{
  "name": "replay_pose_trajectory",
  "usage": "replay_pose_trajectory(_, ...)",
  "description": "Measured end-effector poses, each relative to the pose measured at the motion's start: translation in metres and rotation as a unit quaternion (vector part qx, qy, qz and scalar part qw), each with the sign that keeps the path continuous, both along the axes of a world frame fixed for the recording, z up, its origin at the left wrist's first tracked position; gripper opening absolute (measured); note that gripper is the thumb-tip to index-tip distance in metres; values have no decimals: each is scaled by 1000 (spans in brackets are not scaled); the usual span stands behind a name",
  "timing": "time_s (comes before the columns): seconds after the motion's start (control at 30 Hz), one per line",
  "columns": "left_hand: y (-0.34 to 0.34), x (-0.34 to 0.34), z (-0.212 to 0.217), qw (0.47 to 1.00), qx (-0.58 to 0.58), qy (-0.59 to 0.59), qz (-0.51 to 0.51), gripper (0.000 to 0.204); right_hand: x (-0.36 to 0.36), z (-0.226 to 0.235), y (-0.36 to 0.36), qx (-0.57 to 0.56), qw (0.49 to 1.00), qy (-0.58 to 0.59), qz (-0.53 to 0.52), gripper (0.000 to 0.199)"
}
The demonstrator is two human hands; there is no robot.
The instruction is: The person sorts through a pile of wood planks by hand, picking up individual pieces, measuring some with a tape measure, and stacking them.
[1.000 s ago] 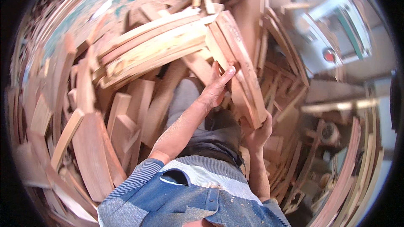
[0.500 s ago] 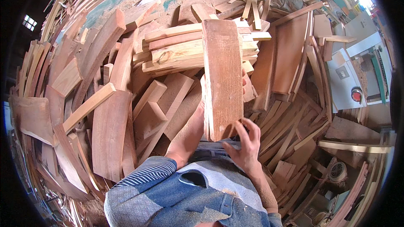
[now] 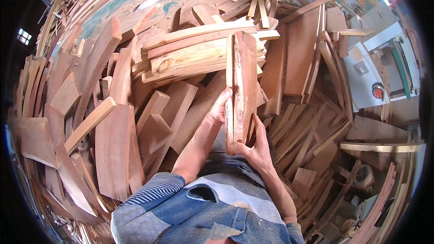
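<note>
Both hands are holding one reddish plank, standing it nearly upright on edge in front of the person's chest, above the pile. Left hand is gripping the plank's left edge about midway up, fingers wrapping around it. Right hand is cupping the lower end from the right side, thumb lying against the face, grip closed on the wood. Plank's top end is overlapping the stack of pale boards lying crosswise behind it; can't tell whether it's touching them. Loose offcuts are lying all around on the floor, darker slabs to the left, thin strips fanning out to the right. A white and green machine is sitting at the far right, with a red knob showing on its front.
</note>
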State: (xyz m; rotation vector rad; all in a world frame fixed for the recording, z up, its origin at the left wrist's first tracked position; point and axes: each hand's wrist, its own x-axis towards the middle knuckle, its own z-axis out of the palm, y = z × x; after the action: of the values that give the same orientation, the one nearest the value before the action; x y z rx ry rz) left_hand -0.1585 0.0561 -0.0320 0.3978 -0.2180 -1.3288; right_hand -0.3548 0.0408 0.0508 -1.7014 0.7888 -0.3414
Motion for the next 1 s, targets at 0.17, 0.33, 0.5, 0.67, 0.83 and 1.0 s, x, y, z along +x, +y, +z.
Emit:
replay_pose_trajectory(0.17, -8, -9, 2, 998, 12, -55, -18, 91, -15, -7, -2, 130, 987, -57, -71, 107)
replay_pose_trajectory(0.33, 5, -10, 0, 996, 52, 79, 1, 79, -39, -13, -11, 335, 918, -168, -131, 102)
replay_pose_trajectory(0.5, 10, -17, 5, 962, -74, 248, -81, 79, -54, 0, -18, 476, 790, -382, -63, 103)
replay_pose_trajectory(0.67, 16, -20, 2, 973, -51, 215, -59, 78, -53, -1, -14, 518, 751, -404, -73, 106)
replay_pose_trajectory(0.83, 13, -26, -3, 976, -37, 207, -54, 78, -58, -7, -14, 511, 764, -388, -74, 106)
replay_pose_trajectory(1.0, 13, -26, -3, 978, -22, 200, -45, 78, -60, -7, -16, 454, 818, -347, -64, 103)
